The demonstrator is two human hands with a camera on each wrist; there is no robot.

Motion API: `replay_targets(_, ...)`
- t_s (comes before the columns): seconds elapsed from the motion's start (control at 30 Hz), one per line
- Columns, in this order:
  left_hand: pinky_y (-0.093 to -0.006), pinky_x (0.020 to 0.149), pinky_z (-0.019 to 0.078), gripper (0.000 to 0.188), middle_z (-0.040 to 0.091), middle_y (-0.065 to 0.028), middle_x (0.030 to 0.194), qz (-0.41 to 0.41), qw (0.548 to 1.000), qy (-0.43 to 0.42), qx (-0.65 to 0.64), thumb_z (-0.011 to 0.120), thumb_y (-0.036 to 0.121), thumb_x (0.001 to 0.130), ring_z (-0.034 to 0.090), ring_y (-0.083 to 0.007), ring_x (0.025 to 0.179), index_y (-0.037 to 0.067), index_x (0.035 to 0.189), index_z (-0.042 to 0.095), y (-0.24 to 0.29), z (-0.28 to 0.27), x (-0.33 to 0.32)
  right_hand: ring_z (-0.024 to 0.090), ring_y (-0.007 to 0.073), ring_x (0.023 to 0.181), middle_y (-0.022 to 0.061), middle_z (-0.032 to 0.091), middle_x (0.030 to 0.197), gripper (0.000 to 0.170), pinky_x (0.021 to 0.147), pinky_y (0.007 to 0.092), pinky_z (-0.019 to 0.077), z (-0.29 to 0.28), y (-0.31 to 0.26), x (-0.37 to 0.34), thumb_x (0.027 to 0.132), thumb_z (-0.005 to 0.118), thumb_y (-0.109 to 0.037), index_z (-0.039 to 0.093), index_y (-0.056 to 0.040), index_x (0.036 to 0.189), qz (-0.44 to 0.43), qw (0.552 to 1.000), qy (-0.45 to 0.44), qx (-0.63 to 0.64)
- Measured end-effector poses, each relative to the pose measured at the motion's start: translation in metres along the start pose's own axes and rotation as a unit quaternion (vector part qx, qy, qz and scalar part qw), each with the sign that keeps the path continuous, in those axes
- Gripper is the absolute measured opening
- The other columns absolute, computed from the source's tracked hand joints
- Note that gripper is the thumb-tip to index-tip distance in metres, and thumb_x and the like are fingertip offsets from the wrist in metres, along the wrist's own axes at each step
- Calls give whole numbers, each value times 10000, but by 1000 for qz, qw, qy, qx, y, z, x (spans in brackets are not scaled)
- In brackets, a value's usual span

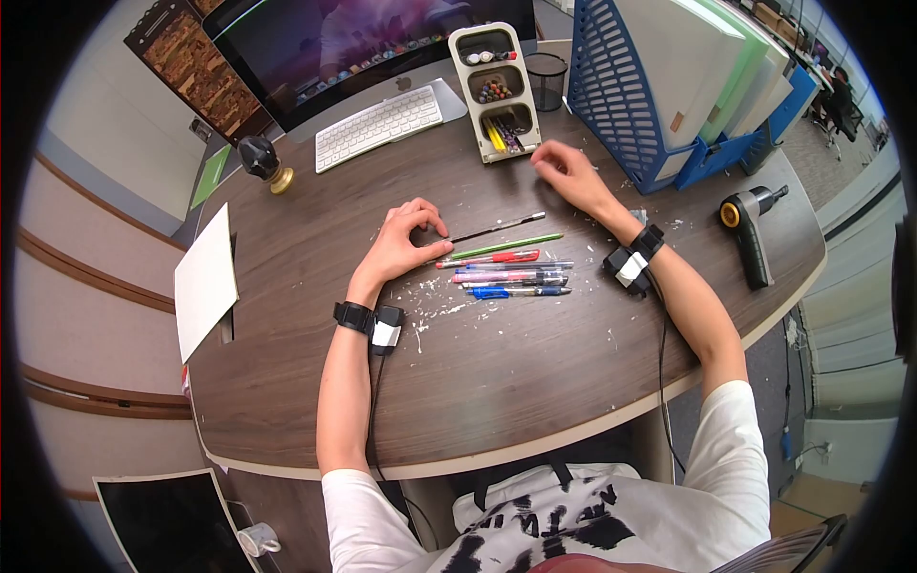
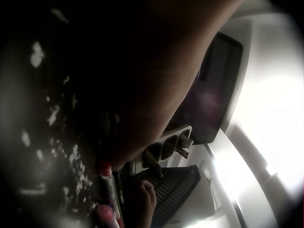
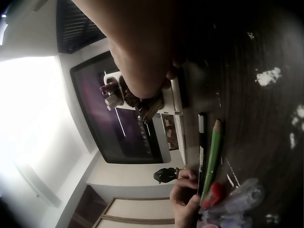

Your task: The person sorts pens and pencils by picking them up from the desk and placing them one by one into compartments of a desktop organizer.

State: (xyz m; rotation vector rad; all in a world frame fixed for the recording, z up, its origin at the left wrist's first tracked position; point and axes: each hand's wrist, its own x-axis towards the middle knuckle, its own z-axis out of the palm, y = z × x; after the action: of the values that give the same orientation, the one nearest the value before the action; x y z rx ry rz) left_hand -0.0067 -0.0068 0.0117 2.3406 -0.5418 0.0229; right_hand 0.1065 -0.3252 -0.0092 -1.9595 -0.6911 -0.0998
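My left hand [image 1: 401, 241] pinches the left end of a black pencil [image 1: 497, 227] between thumb and fingers, low over the desk. Just below it a green pencil [image 1: 511, 245] lies nearly parallel. A red-capped pen [image 1: 516, 256], a pink pen [image 1: 487, 277], a blue-capped pen [image 1: 492, 293] and several others form a row beneath. My right hand [image 1: 573, 178], its fingers loosely curled, hovers by the near end of a white three-compartment organizer [image 1: 485, 156]. Nothing shows in its grasp. In the right wrist view the black pencil [image 3: 201, 142] points from the left hand [image 3: 184, 199] toward the organizer.
White shavings [image 1: 420, 315] are scattered around the pens. At the back stand a keyboard [image 1: 377, 127], a monitor [image 1: 373, 48] and a mesh cup [image 1: 546, 81]. A blue file rack [image 1: 630, 105] is behind the right hand. A cordless tool [image 1: 750, 234] lies at the right edge.
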Motion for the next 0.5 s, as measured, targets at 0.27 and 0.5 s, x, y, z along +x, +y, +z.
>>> replay_targets(0.27, -345, 934, 393, 189, 589, -26, 1051, -20, 999, 38, 9, 696, 241, 894, 525, -200, 974, 61, 913, 644, -5, 5, 3, 564, 193, 919, 53, 610, 911, 200, 801, 334, 456, -2, -31, -10, 891, 706, -257, 682, -61, 924, -84, 969, -207, -102)
replay_targets(0.5, -307, 753, 405, 286, 557, -41, 801, -55, 996, 58, -27, 570, 276, 1003, 483, -153, 785, 18, 880, 571, -9, 6, 6, 563, 126, 765, 33, 625, 803, 213, 730, 291, 452, 4, -21, -7, 963, 644, -252, 645, -40, 936, -43, 986, -161, 15)
